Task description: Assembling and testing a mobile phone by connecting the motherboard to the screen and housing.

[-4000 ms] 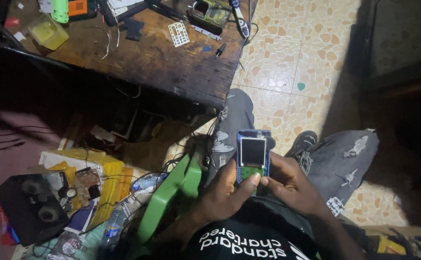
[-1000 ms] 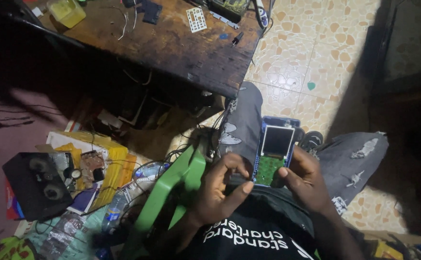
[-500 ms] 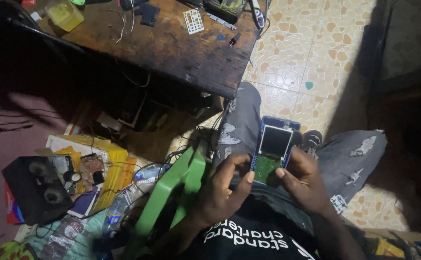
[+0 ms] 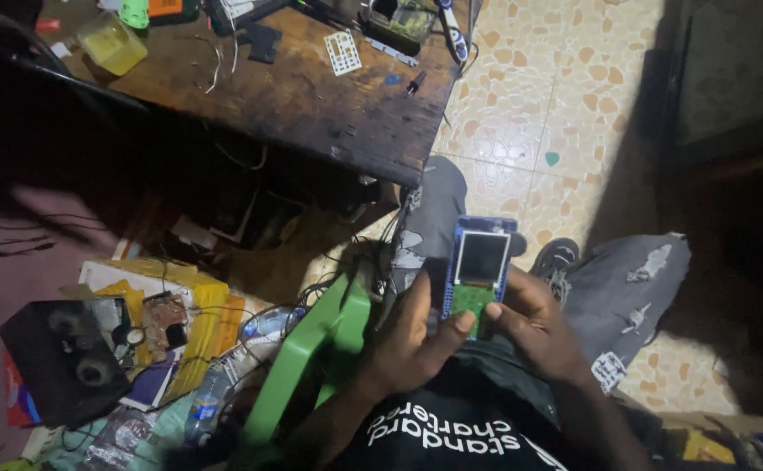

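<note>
**Opened phone held two-handed over the lap**

Dim work corner: patterned tile floor [image 4: 564,113], a scarred wooden table [image 4: 311,105] strewn with small parts, and clutter on the ground beside a black speaker [image 4: 63,358].

The seated person holds a phone [image 4: 479,275] above the knees, screen up, its keypad cover absent so the green circuit board shows. The left hand [image 4: 412,336] closes round the phone's lower left edge, thumb laid across the board. The right hand [image 4: 530,327] cups the lower right edge, thumb likewise meeting the board. Both grips are closed on the phone, low on the body, apparently to leave the screen unobstructed and to steady the exposed board. A green plastic chair [image 4: 311,358] arm sits just left of the left hand.
</note>
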